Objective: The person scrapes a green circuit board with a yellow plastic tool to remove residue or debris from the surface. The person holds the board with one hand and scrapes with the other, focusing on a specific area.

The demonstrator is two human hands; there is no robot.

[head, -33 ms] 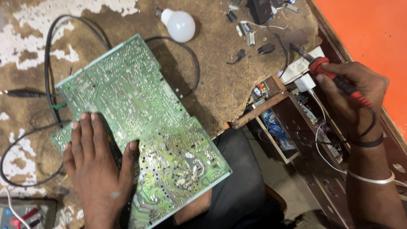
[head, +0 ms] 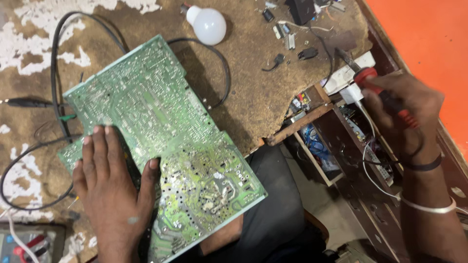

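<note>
A large green circuit board lies solder side up on a worn wooden bench, its near corner hanging over the edge above my lap. My left hand rests flat on the board's lower left part, fingers spread. My right hand is off to the right, beyond the bench edge, closed around a red-handled tool whose metal tip points up and left. The tool is well apart from the board.
A white bulb lies at the back of the bench. Black cables loop around the board's left side. Small loose parts are scattered at the back right. A meter sits bottom left; a cluttered wooden shelf is below my right hand.
</note>
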